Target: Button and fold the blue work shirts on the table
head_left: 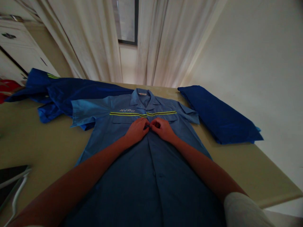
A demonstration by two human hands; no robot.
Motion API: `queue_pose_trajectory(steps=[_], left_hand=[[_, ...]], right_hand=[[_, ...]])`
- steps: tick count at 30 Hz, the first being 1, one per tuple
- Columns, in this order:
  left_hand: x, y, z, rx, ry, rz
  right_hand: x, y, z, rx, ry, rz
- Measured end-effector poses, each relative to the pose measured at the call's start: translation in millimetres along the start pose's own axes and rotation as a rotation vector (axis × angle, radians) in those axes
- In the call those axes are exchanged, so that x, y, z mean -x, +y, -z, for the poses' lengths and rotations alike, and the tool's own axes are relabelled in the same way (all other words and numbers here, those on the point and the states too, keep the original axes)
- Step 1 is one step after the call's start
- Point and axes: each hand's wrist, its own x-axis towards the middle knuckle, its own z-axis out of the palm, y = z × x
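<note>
A light blue short-sleeved work shirt [113, 135] lies flat, front up, on the table [35, 142], collar away from me. Yellow reflective stripes and white letters cross its chest. My left hand [136, 130] and my right hand [161, 128] meet at the front placket just below the stripes. Both hands have their fingers curled and pinching the shirt's front edges where a button sits. The fingertips touch each other over the placket.
A heap of darker blue garments [71, 91] lies at the back left of the table. A folded dark blue garment [220, 116] rests at the right edge. A dark flat object with a white cord [11, 183] sits at the near left. Curtains [153, 41] hang behind.
</note>
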Motion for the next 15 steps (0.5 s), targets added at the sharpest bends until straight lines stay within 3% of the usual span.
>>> queue_pose_trajectory(steps=[5,15], left_hand=[[5.2,3.6,3.4,-0.146,0.011,-0.063],[4.8,5.7,2.8,-0.174,0.031,-0.096]], right_hand=[[-3.7,5.1,-1.5,-0.139,-0.025,-0.109],[-0.8,1.7,-3.4,-0.097,0.161,-0.006]])
